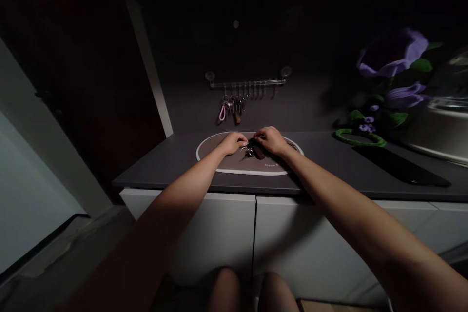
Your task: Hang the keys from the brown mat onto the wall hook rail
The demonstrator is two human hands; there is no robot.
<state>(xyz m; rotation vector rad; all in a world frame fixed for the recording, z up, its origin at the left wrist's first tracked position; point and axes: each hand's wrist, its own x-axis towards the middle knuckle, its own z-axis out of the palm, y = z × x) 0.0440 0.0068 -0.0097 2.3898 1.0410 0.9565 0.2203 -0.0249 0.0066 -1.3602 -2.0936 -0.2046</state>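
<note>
dark grey counter [157, 163]: runs along a dark wall in dim light, with pale cabinet doors [219, 234] below.
keys [250, 152]: a small metal bunch lying on the oval mat [237, 162], between the person's two hands, with a reddish-brown tag [260, 153] just beside the metal.
left hand [233, 143]: fingers drawn in narrow at the left side of the bunch, next to a thin bright piece; how firmly they hold it, if at all, cannot be told.
right hand [272, 139]: fingers curled down over the dark far part of the bunch, by the tag; the fingertips are partly hidden, so its grip cannot be told.
likely trouble: low light and overlapping parts could make the fingers catch the wrong key or ring; both hands pulling unevenly might let the bunch slip and scatter on the mat.
mat: brown with a pale rim, its front edge close to the counter's edge, so a hard tug might drag it forward.
hook rail [248, 83]: fixed to the wall behind the hands, more keys and a pink loop [222, 113] hanging on its left part; a raised hand could snag them.
right side: purple flowers [405, 96], a green ring [360, 138] and a flat black thing [405, 166], well apart from the hands, blocking nothing near the bunch.
</note>
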